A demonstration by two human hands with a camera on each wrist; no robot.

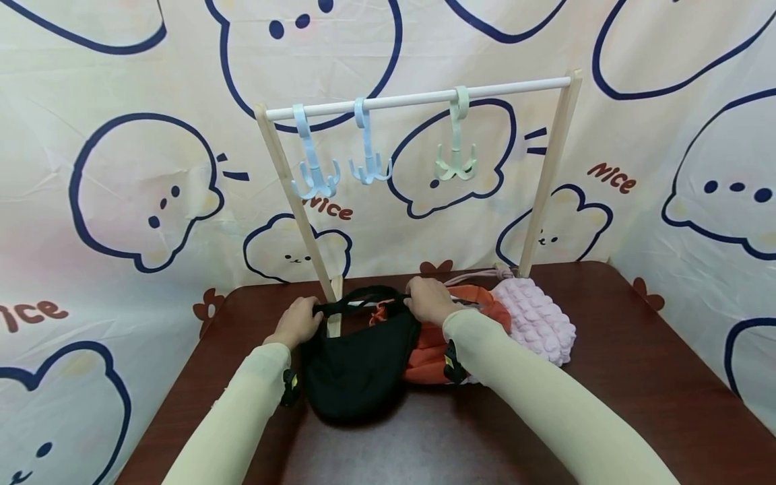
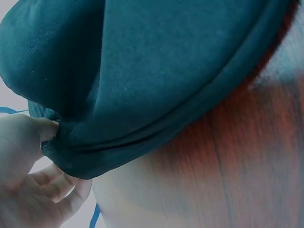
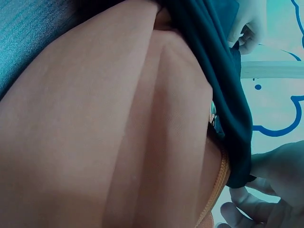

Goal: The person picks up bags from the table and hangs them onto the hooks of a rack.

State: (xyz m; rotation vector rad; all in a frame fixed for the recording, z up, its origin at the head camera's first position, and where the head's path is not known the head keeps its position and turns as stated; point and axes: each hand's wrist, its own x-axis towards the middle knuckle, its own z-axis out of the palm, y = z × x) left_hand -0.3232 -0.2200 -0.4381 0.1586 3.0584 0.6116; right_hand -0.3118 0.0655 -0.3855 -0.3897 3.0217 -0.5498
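A black handbag [image 1: 358, 370] hangs upright between both hands, low over the table. My left hand [image 1: 298, 322] pinches its upper left corner, where the strap joins; the left wrist view shows thumb and fingers on the black fabric [image 2: 156, 71]. At the other upper corner, my right hand [image 1: 429, 300] pinches the bag's edge, as the right wrist view also shows. The strap [image 1: 370, 294] arches between the hands. Directly behind and to the right lies an orange bag [image 1: 424, 350], partly hidden by the black one and my right forearm.
A pink quilted bag [image 1: 539, 320] lies at the right on the brown table [image 1: 630, 350]. Behind stands a wooden rack with a white rod [image 1: 412, 99]. Two blue hooks [image 1: 316, 178] [image 1: 368, 165] and a green hook [image 1: 457, 162] hang from it. Patterned cloth surrounds the table.
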